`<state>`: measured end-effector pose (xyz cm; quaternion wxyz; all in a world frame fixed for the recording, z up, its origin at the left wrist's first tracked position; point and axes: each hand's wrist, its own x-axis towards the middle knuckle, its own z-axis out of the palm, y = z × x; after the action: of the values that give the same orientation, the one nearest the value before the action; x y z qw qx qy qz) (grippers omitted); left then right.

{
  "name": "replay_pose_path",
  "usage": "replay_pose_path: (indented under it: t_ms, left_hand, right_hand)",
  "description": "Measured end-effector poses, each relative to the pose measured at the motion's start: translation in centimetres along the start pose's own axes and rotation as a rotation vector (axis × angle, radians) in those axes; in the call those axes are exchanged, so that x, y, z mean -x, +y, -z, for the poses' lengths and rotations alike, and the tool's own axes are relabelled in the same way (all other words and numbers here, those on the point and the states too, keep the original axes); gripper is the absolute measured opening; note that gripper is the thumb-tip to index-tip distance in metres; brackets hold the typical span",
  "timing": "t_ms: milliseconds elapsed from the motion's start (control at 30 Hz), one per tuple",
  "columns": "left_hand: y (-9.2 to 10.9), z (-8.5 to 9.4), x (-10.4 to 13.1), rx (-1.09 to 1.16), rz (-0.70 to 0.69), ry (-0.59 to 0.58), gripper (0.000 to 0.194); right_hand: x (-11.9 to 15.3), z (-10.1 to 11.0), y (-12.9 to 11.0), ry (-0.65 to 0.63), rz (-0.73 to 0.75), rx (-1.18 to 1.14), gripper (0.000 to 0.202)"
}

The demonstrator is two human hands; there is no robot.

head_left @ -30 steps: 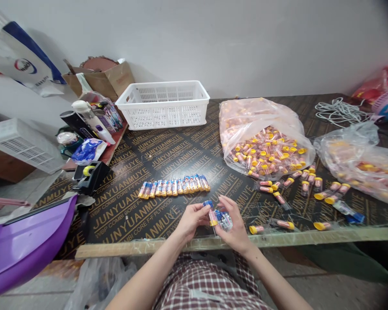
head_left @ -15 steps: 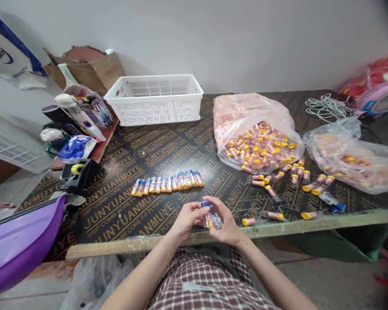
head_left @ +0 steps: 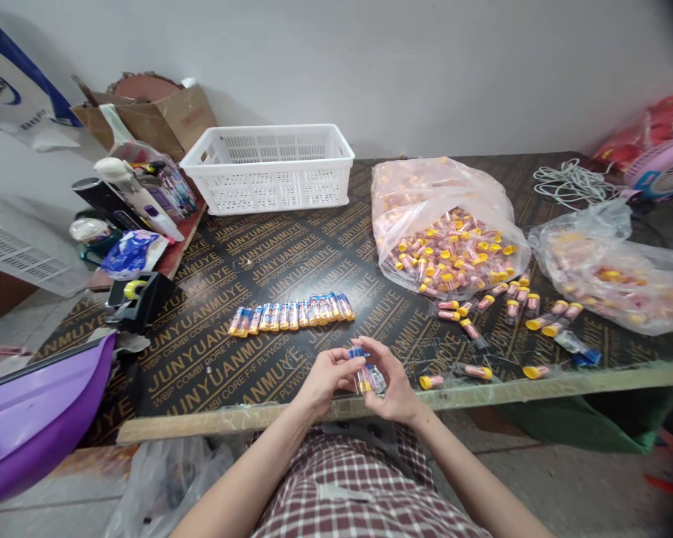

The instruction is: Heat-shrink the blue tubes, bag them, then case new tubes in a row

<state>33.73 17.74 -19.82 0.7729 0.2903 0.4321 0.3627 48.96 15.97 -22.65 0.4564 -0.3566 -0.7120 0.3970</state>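
Observation:
Between my two hands, over the table's front edge, is a small clear tube [head_left: 360, 370] with a blue cap at its top and yellow at its bottom. My left hand [head_left: 328, 377] pinches it from the left with thumb and fingers. My right hand [head_left: 395, 385] curls around its right side, and a bit of clear and blue stuff [head_left: 376, 379] shows inside that grip, too small to make out. Beyond my hands lies a row of similar blue-and-yellow tubes [head_left: 292, 315], side by side. Loose yellow-capped tubes [head_left: 472, 333] are scattered to the right.
An open plastic bag [head_left: 392, 217] full of yellow-capped tubes stands back right, with another bag [head_left: 639, 288] beside it. A white basket [head_left: 274, 183] stands at the back. At left are a tape dispenser [head_left: 140, 302] and a purple dustpan-like thing [head_left: 45, 426]. A pink fan [head_left: 665, 168] is far right.
The camera view has shifted very slightly. Both hands keep their hold around the tube, with hardly any movement.

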Motion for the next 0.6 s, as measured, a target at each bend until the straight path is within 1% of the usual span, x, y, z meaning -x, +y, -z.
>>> replay_pose_path:
  t_ms: [100,167,233,267,300,333,400,433,467,500,533,567,600]
  left_hand:
    - [-0.2,-0.2,0.2,0.002,0.002,-0.001,0.045]
    - [-0.2,0.0,0.1,-0.010,-0.001,0.001,0.044]
    - [0.2,0.8,-0.4,-0.053,-0.027,0.027,0.042]
    - [0.6,1.5,-0.8,-0.092,-0.058,0.061,0.041]
    - [1.2,2.4,-1.4,-0.139,-0.107,0.114,0.041]
    - [1.9,3.4,-2.1,-0.197,-0.172,0.182,0.042]
    - [3.6,5.6,-3.8,-0.334,-0.312,0.335,0.046]
    - [4.5,6.7,-4.6,-0.411,-0.368,0.403,0.050]
    - [5.3,7.6,-5.4,-0.494,-0.405,0.464,0.053]
    - [6.0,8.4,-6.2,-0.583,-0.425,0.514,0.055]
    - [6.6,8.9,-6.9,-0.678,-0.431,0.560,0.055]
    - [7.0,9.3,-7.5,-0.776,-0.432,0.603,0.054]
    - [7.3,9.5,-8.0,-0.876,-0.432,0.641,0.053]
  right_hand:
    - [0.1,-0.3,-0.2,-0.018,-0.005,0.011,0.084]
    - [-0.1,-0.3,-0.4,-0.055,-0.010,0.042,0.084]
    - [-0.5,0.6,-0.2,-0.112,-0.018,0.134,0.087]
    - [-0.9,1.5,0.2,-0.116,-0.030,0.217,0.090]
    - [-1.2,2.8,0.9,-0.085,-0.051,0.327,0.092]
    - [-1.5,4.5,1.9,-0.020,-0.080,0.457,0.091]
    - [-1.8,8.8,4.5,0.214,-0.179,0.745,0.079]
    - [-1.7,11.2,6.1,0.310,-0.228,0.878,0.073]
    - [-1.6,13.5,7.8,0.372,-0.282,0.991,0.066]
    - [-1.4,15.6,9.4,0.414,-0.343,1.086,0.061]
    - [-1.2,17.3,10.9,0.424,-0.400,1.153,0.058]
    - [-0.9,18.6,12.1,0.411,-0.437,1.185,0.055]
    - [-0.7,19.4,13.0,0.398,-0.453,1.205,0.052]
